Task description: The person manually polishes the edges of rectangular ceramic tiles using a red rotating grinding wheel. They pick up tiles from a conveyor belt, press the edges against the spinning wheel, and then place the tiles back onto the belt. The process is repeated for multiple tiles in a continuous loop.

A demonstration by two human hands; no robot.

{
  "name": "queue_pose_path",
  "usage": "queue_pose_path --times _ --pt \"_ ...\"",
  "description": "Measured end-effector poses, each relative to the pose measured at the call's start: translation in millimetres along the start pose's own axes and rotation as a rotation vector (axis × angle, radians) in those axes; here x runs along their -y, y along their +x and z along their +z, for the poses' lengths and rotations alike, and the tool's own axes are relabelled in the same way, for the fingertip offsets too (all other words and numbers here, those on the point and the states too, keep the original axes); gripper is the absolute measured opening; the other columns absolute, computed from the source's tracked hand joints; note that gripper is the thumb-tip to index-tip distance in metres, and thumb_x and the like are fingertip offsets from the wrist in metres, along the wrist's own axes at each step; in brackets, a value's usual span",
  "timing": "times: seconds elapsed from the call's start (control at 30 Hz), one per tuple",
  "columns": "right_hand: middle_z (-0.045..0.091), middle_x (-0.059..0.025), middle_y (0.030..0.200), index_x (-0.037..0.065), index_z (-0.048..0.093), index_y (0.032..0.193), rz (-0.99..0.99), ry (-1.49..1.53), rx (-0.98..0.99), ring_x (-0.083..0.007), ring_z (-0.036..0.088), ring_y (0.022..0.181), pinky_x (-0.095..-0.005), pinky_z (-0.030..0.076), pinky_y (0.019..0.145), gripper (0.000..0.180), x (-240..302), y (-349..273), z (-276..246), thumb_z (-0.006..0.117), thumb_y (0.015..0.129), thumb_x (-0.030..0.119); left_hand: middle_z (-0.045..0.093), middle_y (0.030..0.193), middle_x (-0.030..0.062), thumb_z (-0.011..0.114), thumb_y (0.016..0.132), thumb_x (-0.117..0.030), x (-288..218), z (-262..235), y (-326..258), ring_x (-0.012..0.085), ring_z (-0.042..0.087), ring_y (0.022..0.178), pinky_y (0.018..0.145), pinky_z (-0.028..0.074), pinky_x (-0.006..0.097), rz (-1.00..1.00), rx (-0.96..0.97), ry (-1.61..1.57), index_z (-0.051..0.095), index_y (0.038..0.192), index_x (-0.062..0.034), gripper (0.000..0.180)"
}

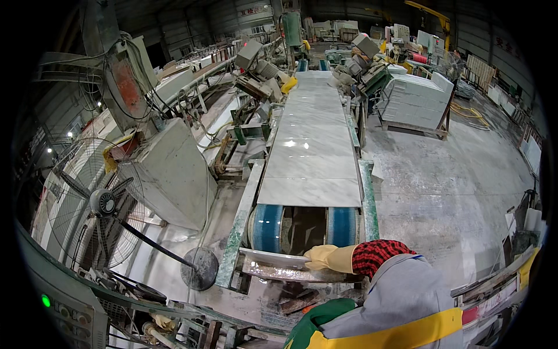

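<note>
My right hand (331, 257), in a cream rubber glove below a red-and-black checked sleeve, reaches left across the near end of a conveyor. Its fingers close on the right end of a thin pale strip (276, 258), seen nearly edge-on. Whether that strip is loose or part of the frame I cannot tell. Just beyond lie two blue ribbed belts (268, 228) with a dark gap between them. Further along, white grey-veined marble slabs (311, 151) lie end to end, wet and shiny. My left hand does not show.
Green-edged rails (368, 198) flank the conveyor. Motor-driven machine heads (256, 75) stand at both sides farther off. A pedestal fan (104, 202) is at left, its round base (200, 269) near the frame. A control box (70, 308) is lower left; stacked white slabs (415, 99) stand right.
</note>
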State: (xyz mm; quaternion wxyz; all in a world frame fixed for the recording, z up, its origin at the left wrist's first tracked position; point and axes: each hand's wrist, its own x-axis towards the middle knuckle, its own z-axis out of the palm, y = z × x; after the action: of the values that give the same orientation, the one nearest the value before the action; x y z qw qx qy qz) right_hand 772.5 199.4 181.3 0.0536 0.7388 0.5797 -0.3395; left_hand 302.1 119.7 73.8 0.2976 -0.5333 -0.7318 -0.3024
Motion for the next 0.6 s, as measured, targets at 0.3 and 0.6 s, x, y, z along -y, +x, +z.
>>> queue_pose_path --times 0.3,0.6 --pt "0.07 -0.0181 0.118 0.015 0.067 0.125 -0.057 0.003 -0.02 -0.0371 0.066 0.112 -0.0491 0.051 0.096 0.045 2.2 -3.7 -2.2 0.054 0.091 0.041 0.066 0.106 0.0228 0.047 0.104 -0.027 -14.6 6.0 0.5 0.04 0.063 0.097 0.085 0.05 0.048 0.015 0.001 -0.044 0.066 0.115 -0.0005 0.034" --pt "0.071 -0.0171 0.114 0.014 0.068 0.122 -0.074 0.038 -0.064 -0.0373 0.067 0.108 -0.0495 0.053 0.091 0.041 -6.4 -9.7 1.8 0.055 0.092 0.04 0.066 0.105 0.0227 0.047 0.104 -0.027 -50.9 13.3 6.8 0.0399 0.063 0.097 0.084 0.05 0.048 0.138 0.018 -0.19 0.066 0.115 -0.0005 0.034"
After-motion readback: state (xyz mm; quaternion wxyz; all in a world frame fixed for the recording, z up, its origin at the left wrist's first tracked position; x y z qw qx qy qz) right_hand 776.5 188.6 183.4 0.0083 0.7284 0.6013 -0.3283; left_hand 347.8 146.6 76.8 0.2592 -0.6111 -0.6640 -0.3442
